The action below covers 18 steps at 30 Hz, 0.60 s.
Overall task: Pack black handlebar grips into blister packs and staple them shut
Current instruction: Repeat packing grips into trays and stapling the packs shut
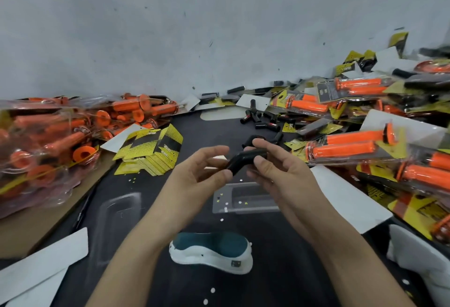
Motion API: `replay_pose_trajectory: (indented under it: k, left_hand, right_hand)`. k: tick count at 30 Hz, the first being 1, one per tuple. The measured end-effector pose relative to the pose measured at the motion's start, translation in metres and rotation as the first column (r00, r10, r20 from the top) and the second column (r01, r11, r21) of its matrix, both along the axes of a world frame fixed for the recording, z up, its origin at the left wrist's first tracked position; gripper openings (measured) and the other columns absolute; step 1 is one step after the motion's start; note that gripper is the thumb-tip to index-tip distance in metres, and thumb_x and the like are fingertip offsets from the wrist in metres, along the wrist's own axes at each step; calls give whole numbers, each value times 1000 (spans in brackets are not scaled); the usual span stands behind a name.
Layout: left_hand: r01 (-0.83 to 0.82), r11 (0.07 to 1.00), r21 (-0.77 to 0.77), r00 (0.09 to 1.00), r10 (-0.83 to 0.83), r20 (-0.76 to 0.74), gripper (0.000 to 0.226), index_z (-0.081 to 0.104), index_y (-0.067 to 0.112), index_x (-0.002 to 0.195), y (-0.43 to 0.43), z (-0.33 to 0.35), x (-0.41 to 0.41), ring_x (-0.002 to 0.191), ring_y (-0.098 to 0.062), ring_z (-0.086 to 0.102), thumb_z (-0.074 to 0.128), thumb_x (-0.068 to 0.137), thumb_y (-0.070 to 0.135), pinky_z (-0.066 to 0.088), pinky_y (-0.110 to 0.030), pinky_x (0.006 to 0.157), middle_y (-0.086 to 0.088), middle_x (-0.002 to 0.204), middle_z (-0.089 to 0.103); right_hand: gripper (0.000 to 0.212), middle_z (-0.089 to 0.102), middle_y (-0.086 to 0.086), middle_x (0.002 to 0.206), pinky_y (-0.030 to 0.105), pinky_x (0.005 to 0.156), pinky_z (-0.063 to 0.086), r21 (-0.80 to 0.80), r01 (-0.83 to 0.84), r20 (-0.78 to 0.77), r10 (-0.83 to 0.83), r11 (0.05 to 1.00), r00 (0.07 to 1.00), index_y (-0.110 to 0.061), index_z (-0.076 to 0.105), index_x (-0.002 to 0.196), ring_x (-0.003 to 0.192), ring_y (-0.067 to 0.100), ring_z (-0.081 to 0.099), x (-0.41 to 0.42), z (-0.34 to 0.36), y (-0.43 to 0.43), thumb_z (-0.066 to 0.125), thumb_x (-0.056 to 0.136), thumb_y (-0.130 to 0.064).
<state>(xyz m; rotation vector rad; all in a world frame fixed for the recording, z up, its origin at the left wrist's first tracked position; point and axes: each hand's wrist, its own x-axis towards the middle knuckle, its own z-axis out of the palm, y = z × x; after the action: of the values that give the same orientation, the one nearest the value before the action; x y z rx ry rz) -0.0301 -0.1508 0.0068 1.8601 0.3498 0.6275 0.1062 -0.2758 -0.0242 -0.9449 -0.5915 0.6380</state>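
Black grip (243, 158) between left hand (197, 172), right hand (280, 172)

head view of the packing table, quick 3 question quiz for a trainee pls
1. True or false: the left hand and the right hand both hold the black rubber handlebar grip.
2. What lies on the black table directly below the hands?
A) a clear plastic blister tray
B) a pair of scissors
C) a roll of tape
3. Fill in: the blister-packed grips piled at the right are ____ in colour.

Key: 1 true; 2 A; 3 orange.
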Motion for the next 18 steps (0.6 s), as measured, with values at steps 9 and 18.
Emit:
replay_pose_trajectory:
  k: [9,18]
  left_hand:
    - [-139,825,548,990,97,104,63,49,48,130,-2,-9,3,116,-2,56,68,89,3,38,-6,95,19,113,60]
    - [-191,909,371,978,144,151,40,62,46,105,-6,-11,12,103,1,63,72,88,11,46,-8,83,20,102,68]
  right_hand:
    - [38,72,14,118,23,83,57,114,-86,-175,105,990,979,-10,62,128,110,18,69,-3,4,-5,51,94,3]
    - [28,68,12,122,28,85,58,-12,21,-17,-21,1000,1000,-15,66,122,113,22,67,0,9,-11,54,98,-5]
